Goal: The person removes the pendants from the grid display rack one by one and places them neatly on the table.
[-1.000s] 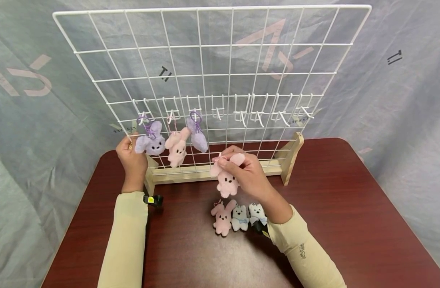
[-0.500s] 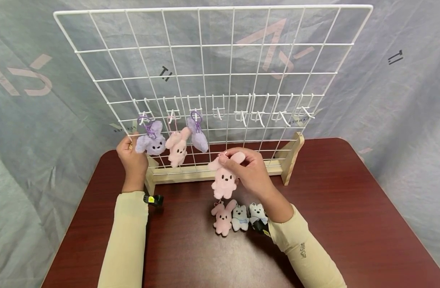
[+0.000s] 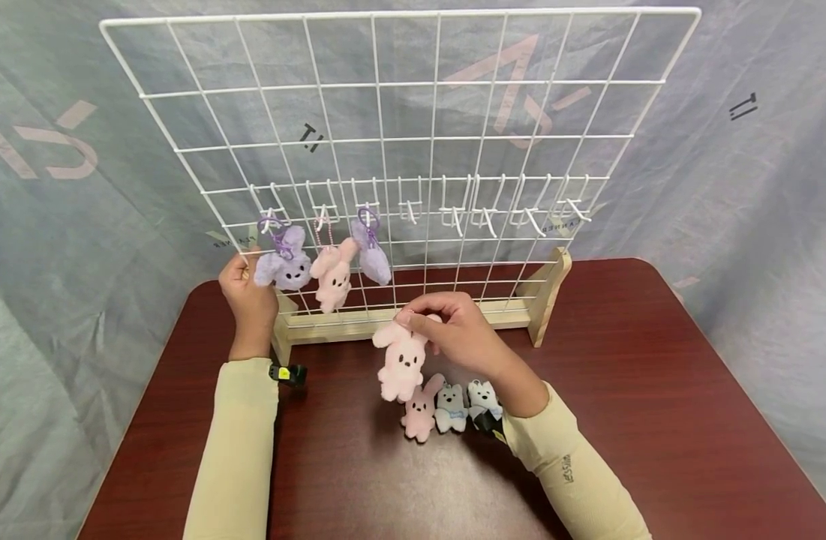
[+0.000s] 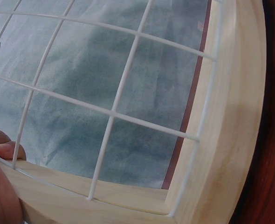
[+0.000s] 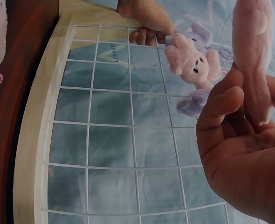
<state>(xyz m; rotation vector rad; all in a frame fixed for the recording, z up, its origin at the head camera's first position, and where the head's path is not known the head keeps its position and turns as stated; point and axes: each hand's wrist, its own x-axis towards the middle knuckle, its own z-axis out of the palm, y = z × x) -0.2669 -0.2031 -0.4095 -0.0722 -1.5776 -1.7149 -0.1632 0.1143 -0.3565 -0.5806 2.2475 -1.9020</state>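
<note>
My left hand (image 3: pixel 250 304) grips the left side of the white wire grid (image 3: pixel 400 14) low down; in the left wrist view its fingers curl round the edge by the wooden frame (image 4: pixel 228 107). Above the table, my right hand (image 3: pixel 461 339) pinches a pink plush bunny keychain (image 3: pixel 400 367) near its ears and pink chain. The bunny hangs upright, facing the camera. Beneath it lie another pink bunny (image 3: pixel 420 414), partly covered, and two white plush bears with blue bows, one left (image 3: pixel 451 410) and one right (image 3: pixel 483 397), the latter partly behind the wrist camera.
From the grid's left hooks hang a purple bunny (image 3: pixel 292 271), a pink bunny (image 3: pixel 334 283) and another purple plush (image 3: pixel 374 262). Several bare hooks (image 3: pixel 483 217) continue rightward. A wooden base (image 3: pixel 345 328) supports the grid on the dark red table (image 3: pixel 656 390).
My right hand has moved down and left with the pink bunny, away from the grid and over the lying pink bunny. My left hand stays on the grid.
</note>
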